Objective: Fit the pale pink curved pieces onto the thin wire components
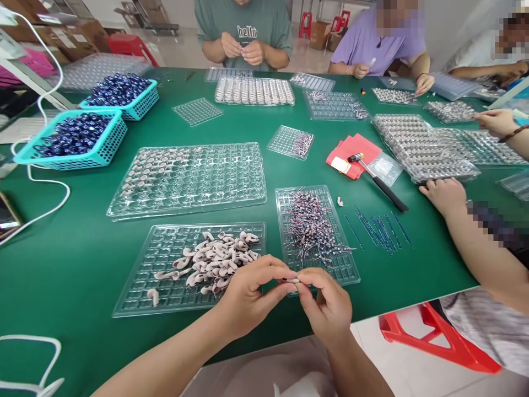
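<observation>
My left hand (253, 292) and my right hand (330, 303) meet at the table's near edge. Between their fingertips they pinch one small pale plastic part (291, 280), mostly hidden by the fingers. Just left of them, a clear blister tray (140, 281) carries a heap of pale hook-shaped plastic shells (219, 259). Behind the hands lies a second clear tray (349, 270), piled with small round components on thin purple wires (308, 226). A single loose pale shell (340, 202) rests on the green tabletop beside it.
A large tray (206, 176) is partly filled with pale parts. Turquoise baskets (105, 146) of dark blue pieces stand left. Right are a hammer (382, 187), red sheets (355, 154) and thin blue sticks (378, 231). A neighbour's hand (446, 196) rests nearby; other people work opposite.
</observation>
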